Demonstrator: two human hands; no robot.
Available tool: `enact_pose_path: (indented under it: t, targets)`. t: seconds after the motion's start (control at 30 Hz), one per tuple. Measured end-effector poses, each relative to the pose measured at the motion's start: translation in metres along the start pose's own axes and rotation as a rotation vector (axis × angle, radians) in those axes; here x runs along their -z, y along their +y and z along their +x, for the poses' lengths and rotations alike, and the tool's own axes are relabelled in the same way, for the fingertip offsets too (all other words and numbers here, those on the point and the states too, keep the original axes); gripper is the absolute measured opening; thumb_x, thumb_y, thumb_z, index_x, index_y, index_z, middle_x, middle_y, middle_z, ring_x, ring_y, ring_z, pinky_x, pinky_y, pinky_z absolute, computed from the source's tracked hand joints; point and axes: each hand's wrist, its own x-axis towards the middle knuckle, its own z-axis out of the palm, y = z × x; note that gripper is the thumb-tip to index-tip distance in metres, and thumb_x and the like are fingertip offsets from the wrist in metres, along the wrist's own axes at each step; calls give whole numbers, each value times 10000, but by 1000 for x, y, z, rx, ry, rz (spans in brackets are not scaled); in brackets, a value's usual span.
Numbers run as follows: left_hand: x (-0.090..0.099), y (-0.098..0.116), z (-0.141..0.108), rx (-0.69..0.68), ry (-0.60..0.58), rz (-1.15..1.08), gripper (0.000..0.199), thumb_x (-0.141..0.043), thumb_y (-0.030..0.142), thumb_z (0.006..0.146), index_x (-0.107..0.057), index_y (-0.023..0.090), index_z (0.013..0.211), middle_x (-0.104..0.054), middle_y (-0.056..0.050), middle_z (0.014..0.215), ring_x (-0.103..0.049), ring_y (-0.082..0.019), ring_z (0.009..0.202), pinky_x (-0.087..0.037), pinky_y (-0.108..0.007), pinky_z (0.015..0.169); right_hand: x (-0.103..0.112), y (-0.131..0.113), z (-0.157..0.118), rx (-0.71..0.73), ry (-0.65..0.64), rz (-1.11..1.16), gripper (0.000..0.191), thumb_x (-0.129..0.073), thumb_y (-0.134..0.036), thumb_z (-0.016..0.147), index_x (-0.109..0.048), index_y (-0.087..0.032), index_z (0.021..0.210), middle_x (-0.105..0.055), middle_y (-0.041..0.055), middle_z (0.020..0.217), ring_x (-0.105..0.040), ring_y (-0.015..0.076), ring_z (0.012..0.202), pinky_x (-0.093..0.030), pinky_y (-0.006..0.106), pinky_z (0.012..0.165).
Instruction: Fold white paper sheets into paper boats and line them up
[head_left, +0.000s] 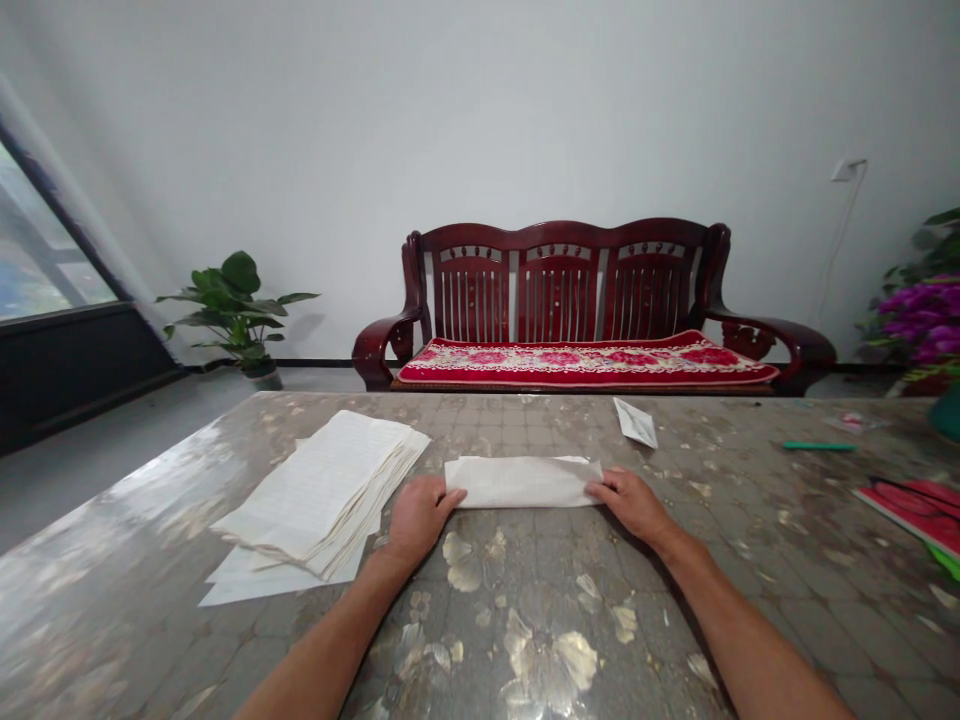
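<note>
A white sheet of paper [521,483], folded into a long flat strip, stretches sideways between my two hands just above or on the table. My left hand [420,515] pinches its left end, thumb on top. At the right end, my right hand [634,505] grips the strip between thumb and fingers. The undersides of both hands' fingers are partly hidden by the paper. Close to my left hand lies a loose stack of lined paper sheets [322,490]. Beyond my right hand is a small folded paper piece [636,423].
A patterned, shiny cover spreads over the table [480,640]. On the right are a green pen [819,446], a red book [911,512] with glasses on it, and purple flowers [926,315]. Past the far edge stand a wooden bench [559,290] and a potted plant [240,310].
</note>
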Motion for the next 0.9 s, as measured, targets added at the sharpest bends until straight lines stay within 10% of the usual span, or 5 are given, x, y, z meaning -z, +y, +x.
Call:
enact_pose_path:
  t: [0.4, 0.53, 0.9]
  targets:
    - [-2, 13, 3, -49, -8, 302, 386, -475, 459, 940, -667, 186, 746, -699, -91, 850, -627, -277, 916, -393, -339, 784, -5, -40, 1, -264, 37, -615, 240, -487, -323, 854, -703, -219, 877, -683, 84, 763, -593, 219, 754, -324, 279, 621]
    - [0, 17, 5, -51, -21, 307, 395, -483, 466, 936, -677, 187, 735, -707, -98, 858, -632, -290, 918, -399, -357, 788, -9, -49, 4, -316, 31, -631, 305, -515, -267, 817, -687, -231, 1067, -707, 110, 865, -625, 255, 819, -372, 313, 687]
    - [-1, 20, 6, -36, -10, 279, 425, -490, 498, 923, -659, 189, 685, -704, -100, 814, -635, -279, 877, -399, -347, 788, -10, -44, 10, -391, 92, -540, 271, -471, -390, 917, -696, -251, 853, -713, 56, 817, -630, 212, 773, -342, 283, 642]
